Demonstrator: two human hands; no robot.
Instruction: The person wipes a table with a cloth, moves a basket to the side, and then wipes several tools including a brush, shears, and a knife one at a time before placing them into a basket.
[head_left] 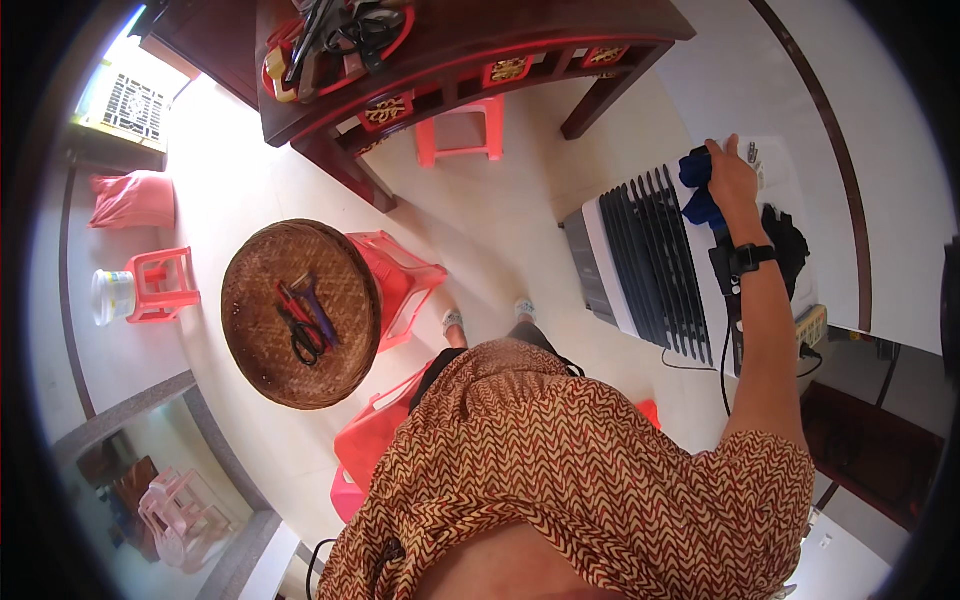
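Note:
My right hand (735, 182) reaches out at the upper right, a dark watch on its wrist. Its fingers are closed on a dark blue cloth-like bundle (700, 190), part of which hangs below them. Just nearer than the hand, a crumpled black thing (786, 248) lies on the white surface (788, 172). A small metallic piece (752, 152) sits beyond the fingers. Left of the hand stands an appliance with a row of dark fins (650, 260), like a radiator heater. My left hand is out of view.
A round woven basket (250, 345) holding black-handled scissors (305, 345) and a purple-handled tool (318, 308) rests by a red stool (400, 285). Ahead is a dark wooden table (540, 35) with a tool-filled red tray. Cables (726, 370) hang at the right.

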